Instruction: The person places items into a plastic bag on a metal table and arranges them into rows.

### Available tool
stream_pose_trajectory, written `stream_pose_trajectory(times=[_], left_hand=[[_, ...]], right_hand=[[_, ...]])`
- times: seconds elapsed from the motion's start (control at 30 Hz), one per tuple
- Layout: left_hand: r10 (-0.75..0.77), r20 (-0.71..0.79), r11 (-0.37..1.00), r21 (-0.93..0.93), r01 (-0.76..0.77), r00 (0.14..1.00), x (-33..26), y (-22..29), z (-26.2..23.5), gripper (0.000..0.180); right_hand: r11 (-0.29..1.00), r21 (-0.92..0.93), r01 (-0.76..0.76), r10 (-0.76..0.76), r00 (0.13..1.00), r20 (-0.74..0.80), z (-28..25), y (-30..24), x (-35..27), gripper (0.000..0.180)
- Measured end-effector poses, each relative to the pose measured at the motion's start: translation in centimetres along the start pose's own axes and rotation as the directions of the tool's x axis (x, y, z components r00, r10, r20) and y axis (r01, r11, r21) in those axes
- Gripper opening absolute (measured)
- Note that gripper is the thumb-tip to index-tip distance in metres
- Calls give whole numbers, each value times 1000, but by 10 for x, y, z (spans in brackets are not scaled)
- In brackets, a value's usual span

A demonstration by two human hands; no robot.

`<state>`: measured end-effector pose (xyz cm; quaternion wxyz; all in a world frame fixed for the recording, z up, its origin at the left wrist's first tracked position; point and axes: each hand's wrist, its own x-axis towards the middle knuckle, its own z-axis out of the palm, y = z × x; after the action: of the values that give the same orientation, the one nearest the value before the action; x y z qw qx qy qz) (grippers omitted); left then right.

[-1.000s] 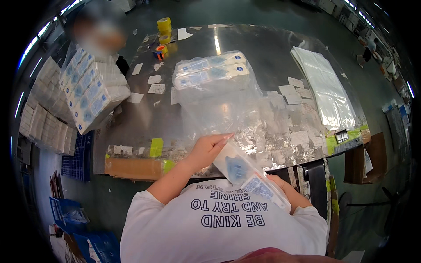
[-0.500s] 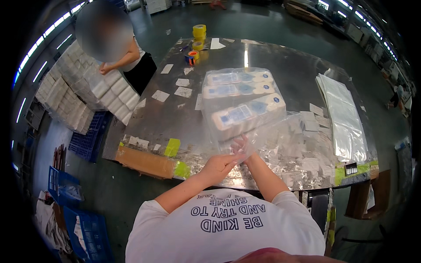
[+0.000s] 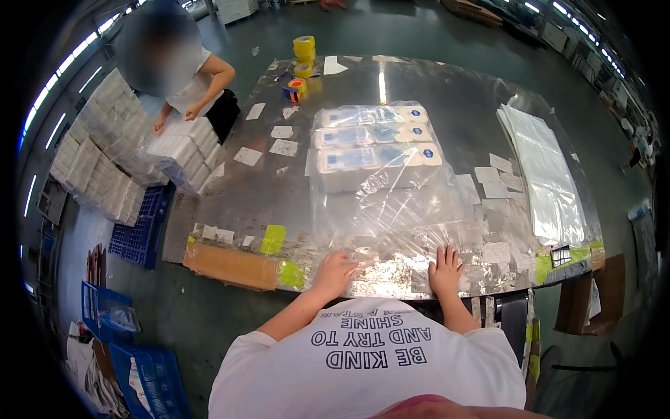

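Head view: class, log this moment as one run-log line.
left hand: on clear bag mouth | right hand: flat on bag | contents: three white packs | surface: metal table

Both hands are down at the near edge of the table (image 3: 433,84), left hand (image 3: 333,274) and right hand (image 3: 445,268) side by side, each resting on the open end of a bag (image 3: 391,209). Inside the bag, further out from the hands, three packs (image 3: 377,136) lie in a row, one behind the other. Right of the right hand there's a stack of bags (image 3: 544,174). Left of the left hand, a cardboard strip (image 3: 230,265) sits at the table edge. Way beyond the packs, at the far edge, are tape rolls (image 3: 303,52). Far off left, another person (image 3: 195,84) stands by piled packs (image 3: 105,160), with crates (image 3: 139,230) below on the floor.
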<state>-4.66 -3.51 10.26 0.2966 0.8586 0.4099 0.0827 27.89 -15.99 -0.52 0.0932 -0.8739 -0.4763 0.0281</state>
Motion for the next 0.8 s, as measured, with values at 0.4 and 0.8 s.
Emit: stream_pose_trajectory(times=[0.4,0.8], left_hand=[[-61,21,922,384,48,998,14,-67,51,66],[36,-82,925,380,-2,996,10,-74,55,64]], right_hand=[[1000,15,-26,28,996,-85,11,11,-17,55],[997,10,-80,80,997,-2,2,6,-15,53]])
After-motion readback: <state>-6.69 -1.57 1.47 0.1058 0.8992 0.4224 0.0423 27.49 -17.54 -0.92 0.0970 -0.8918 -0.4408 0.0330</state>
